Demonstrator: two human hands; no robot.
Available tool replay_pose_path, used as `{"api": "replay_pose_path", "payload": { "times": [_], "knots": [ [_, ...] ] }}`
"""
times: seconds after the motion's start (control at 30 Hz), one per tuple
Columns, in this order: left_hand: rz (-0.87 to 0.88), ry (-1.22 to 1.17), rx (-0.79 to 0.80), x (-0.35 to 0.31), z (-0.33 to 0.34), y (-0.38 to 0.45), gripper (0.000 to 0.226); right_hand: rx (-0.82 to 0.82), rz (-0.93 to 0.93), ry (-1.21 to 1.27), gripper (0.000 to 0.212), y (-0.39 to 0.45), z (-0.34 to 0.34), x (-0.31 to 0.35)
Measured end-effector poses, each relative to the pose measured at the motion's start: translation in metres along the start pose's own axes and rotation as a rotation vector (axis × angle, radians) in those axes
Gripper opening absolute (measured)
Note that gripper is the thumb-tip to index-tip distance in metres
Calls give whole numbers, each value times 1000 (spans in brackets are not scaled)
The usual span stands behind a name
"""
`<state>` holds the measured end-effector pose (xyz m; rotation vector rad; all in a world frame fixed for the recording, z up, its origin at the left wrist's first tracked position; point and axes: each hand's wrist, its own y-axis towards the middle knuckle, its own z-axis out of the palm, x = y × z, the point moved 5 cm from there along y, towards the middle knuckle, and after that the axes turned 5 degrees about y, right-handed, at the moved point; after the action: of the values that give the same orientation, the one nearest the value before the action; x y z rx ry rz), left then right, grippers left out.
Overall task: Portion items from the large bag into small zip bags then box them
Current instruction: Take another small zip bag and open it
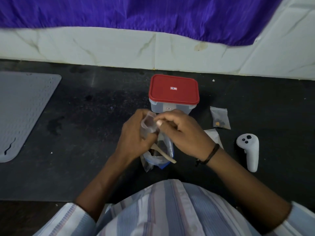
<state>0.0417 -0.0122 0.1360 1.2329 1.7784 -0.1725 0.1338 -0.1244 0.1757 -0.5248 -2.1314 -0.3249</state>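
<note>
At the centre of the frame I see a small zip bag [148, 125], clear and open at the top, with something dark inside. The left hand [134, 133] has its fingers curled round the bag from the left side. The right hand [180, 130] meets it from the right, thumb and fingers pinching the bag's upper edge. Directly below the hands, toward the lower centre, the large bag [157, 157] stands open on the black table [85, 167], with dark contents. A wooden spoon [164, 155] lies in its mouth, the handle pointing to the lower right. Just above the hands I note a clear box [170, 108] with a red lid [173, 88] fitted on top. To the right of the box a filled small bag [219, 117] lies flat on the table, holding dark bits and one yellow bit. Another clear bag [214, 136] lies partly hidden behind the right wrist. Further right lies a white controller [248, 150]. A grey mat [22, 108] occupies the left edge. White tiles [119, 46] and purple cloth [136, 12] fill the top.
</note>
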Motion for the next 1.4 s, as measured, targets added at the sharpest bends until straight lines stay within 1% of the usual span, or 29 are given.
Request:
{"api": "replay_pose_path", "payload": {
  "times": [0.03, 0.07, 0.1, 0.17, 0.23, 0.33, 0.4, 0.5, 0.57, 0.63, 0.73, 0.77, 0.87, 0.9, 0.93, 1.07, 1.1, 1.2, 1.33, 1.4],
  "knots": [
    [-74, -40, -49, 5, -6, -1, 31, -58, -2, 3, 16, -5, -3, -7],
    [-130, -75, -91, 9, -11, -3, 27, -76, 18, -27, 18, -12, -2, -17],
    [-178, -107, -123, 14, -15, -7, 23, -55, 66, -93, 23, -20, 1, -28],
    [-267, -157, -151, 23, -19, -15, 20, 56, 195, -267, 32, -39, 13, -53],
    [-343, -168, -145, 32, -18, -25, 21, 164, 286, -339, 36, -55, 26, -69],
    [-433, -160, -108, 40, -11, -37, 28, 216, 284, -353, 39, -64, 37, -76],
    [-456, -165, -85, 38, -6, -43, 32, 251, 260, -357, 38, -61, 40, -77],
    [-465, -175, -47, 33, -1, -45, 39, 316, 212, -396, 30, -56, 46, -74],
    [-469, -155, -29, 33, 0, -44, 42, 295, 137, -444, 24, -53, 47, -69],
    [-482, -109, -31, 36, -2, -43, 42, 237, 76, -470, 23, -51, 45, -64],
    [-523, -83, -51, 37, -4, -44, 33, 159, 49, -497, 20, -48, 41, -61],
    [-529, -89, -57, 35, -3, -44, 30, 147, 38, -509, 21, -46, 41, -60],
    [-530, -99, -58, 30, -3, -44, 26, 153, -15, -517, 35, -42, 43, -58],
    [-531, -99, -60, 30, -3, -44, 25, 149, -36, -521, 36, -41, 44, -57],
    [-533, -95, -66, 30, -5, -45, 23, 143, -57, -526, 34, -39, 45, -55],
    [-544, -73, -99, 27, -4, -48, 16, 123, -82, -494, 11, -34, 48, -51],
    [-548, -70, -109, 25, -2, -48, 16, 121, -72, -475, 10, -33, 49, -50],
    [-550, -105, -130, 18, 2, -49, 21, 82, -45, -433, 16, -29, 48, -49],
    [-555, -142, -90, 19, 4, -50, 42, 63, -13, -454, 13, -24, 44, -46],
    [-560, -134, -92, 21, 3, -50, 47, 68, 3, -460, 15, -23, 43, -44]
  ]
}}
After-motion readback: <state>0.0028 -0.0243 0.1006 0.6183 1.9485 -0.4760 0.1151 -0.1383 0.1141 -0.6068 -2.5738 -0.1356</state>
